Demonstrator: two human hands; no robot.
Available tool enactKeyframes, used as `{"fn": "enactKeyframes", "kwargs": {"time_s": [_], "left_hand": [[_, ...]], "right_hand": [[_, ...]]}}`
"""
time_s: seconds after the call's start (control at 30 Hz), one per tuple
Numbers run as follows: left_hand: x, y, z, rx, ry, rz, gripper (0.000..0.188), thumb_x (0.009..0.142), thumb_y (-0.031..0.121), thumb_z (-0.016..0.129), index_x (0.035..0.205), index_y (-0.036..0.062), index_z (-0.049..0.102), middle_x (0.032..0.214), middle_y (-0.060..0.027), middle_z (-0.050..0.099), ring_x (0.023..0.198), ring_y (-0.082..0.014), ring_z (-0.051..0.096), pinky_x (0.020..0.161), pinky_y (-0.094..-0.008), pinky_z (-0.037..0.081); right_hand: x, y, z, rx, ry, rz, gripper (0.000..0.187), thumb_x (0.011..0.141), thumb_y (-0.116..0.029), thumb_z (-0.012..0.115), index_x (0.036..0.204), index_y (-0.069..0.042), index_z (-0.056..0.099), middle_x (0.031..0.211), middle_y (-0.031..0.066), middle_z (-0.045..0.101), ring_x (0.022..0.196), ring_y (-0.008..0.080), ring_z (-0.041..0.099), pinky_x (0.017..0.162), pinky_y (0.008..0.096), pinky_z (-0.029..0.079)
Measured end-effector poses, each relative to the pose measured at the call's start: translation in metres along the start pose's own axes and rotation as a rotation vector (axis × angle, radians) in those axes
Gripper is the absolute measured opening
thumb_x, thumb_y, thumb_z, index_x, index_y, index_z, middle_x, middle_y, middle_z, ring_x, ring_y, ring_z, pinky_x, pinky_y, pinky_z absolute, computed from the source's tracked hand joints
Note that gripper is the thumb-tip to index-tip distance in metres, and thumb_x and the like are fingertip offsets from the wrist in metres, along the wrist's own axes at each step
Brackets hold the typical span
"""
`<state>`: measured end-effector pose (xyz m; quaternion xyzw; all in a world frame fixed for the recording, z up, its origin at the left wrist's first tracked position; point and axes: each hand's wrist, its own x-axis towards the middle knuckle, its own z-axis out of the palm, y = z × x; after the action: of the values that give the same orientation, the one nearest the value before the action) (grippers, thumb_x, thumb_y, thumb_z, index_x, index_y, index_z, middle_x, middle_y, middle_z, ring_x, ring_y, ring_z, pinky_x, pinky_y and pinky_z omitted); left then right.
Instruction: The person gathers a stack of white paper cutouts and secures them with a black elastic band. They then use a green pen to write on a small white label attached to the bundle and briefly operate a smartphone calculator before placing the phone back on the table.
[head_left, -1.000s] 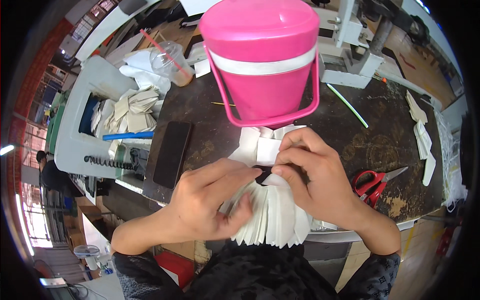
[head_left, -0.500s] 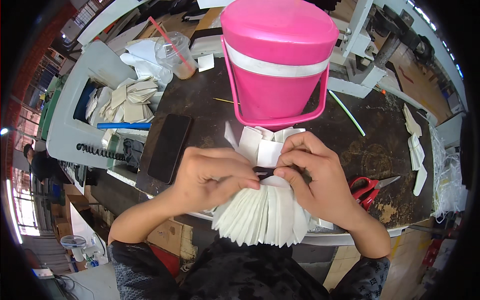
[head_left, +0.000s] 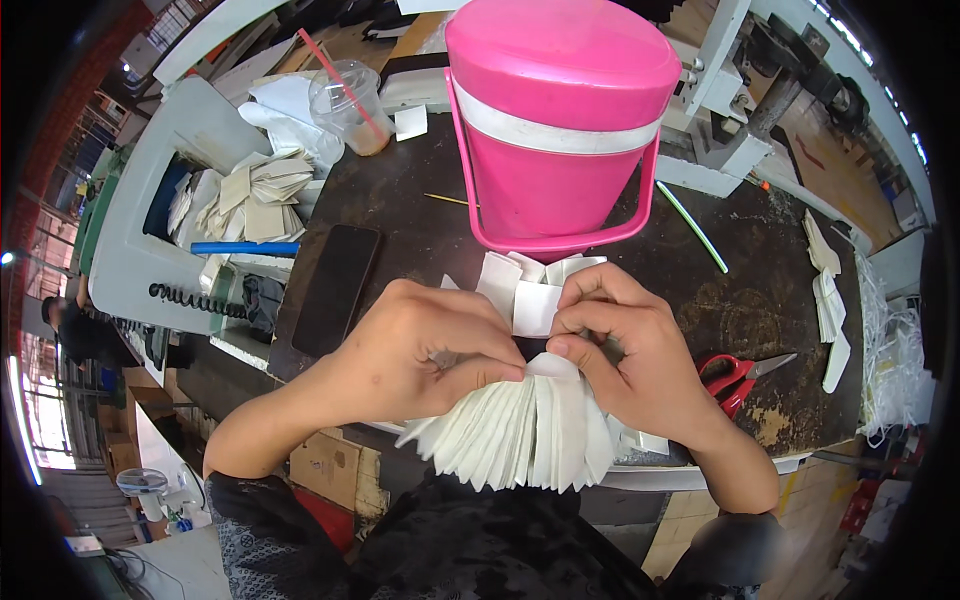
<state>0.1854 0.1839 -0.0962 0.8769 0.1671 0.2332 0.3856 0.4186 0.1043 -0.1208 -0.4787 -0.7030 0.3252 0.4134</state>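
A fanned bundle of white folded pieces (head_left: 515, 435), cloth or paper I cannot tell, hangs over the table's front edge. My left hand (head_left: 435, 345) is closed, its thumb and fingertips pinched at the bundle's upper left. On the other side my right hand (head_left: 635, 350) is closed too, thumb against bent fingers at the bundle's top right. Both sets of fingertips nearly meet, and what lies right under them is partly hidden. Just beyond, loose white pieces (head_left: 537, 308) lie overlapping on the dark table.
A pink lidded bucket (head_left: 555, 185) stands close behind the loose pieces. Red-handled scissors (head_left: 735, 378) lie right, below a green-white stick (head_left: 693, 228). To the left are a black phone (head_left: 335, 290), a plastic cup (head_left: 350, 110) with a straw, and piled pale pieces (head_left: 260, 195).
My left hand has shifted slightly right and rolled over, and the upright white piece behind it has dropped lower. The bundle spreads farther left. My right hand has barely moved.
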Motion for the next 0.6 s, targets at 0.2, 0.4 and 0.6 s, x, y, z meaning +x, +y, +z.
{"fn": "enactKeyframes", "kwargs": {"time_s": [0.2,0.4,0.6], "left_hand": [[0.005,0.033,0.011,0.719,-0.059,0.33,0.029,0.071,0.008,0.076,0.098,-0.0017,0.075,0.099,-0.0105,0.068,0.082,-0.0231,0.067,0.063,-0.0346,0.056],[-0.002,0.029,0.024,0.605,-0.028,0.362,0.038,0.064,0.008,0.074,0.1,-0.0053,0.074,0.1,-0.0111,0.066,0.085,-0.0238,0.066,0.064,-0.0323,0.056],[-0.008,0.035,0.043,0.795,0.125,0.486,0.036,0.058,0.005,0.072,0.093,-0.0022,0.077,0.099,-0.0119,0.067,0.083,-0.0238,0.065,0.059,-0.0315,0.053]], "right_hand": [[0.002,-0.005,0.0,-0.017,0.03,0.04,0.008,0.084,0.003,0.074,0.092,0.004,0.071,0.103,0.0131,0.061,0.083,0.0261,0.069,0.072,0.0364,0.053],[-0.002,-0.007,0.004,-0.097,0.135,-0.022,0.007,0.083,0.003,0.075,0.088,0.003,0.071,0.103,0.0099,0.06,0.078,0.0235,0.072,0.067,0.0349,0.055],[-0.008,-0.009,0.015,-0.201,0.212,-0.058,0.007,0.086,-0.004,0.075,0.086,-0.001,0.069,0.105,0.0074,0.057,0.074,0.0239,0.072,0.061,0.038,0.056]]}}
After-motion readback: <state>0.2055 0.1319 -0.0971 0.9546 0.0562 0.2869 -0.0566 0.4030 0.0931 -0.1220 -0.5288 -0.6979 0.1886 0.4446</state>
